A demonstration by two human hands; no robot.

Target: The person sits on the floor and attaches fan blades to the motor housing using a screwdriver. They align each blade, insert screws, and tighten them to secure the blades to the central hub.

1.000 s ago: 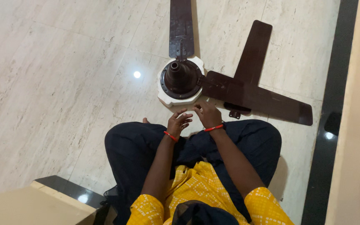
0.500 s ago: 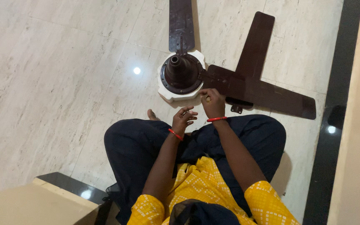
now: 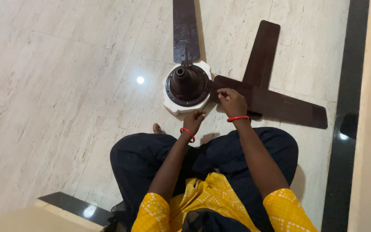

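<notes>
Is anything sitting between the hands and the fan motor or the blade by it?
Nothing visible. The right hand already rests on the inner end of the brown blade beside the motor hub. The left hand is at the white base under the hub, with only bare floor around.

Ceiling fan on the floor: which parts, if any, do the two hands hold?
Right hand rests on a brown blade near the motor; left hand touches the white base. A firm grip cannot be told.
</notes>
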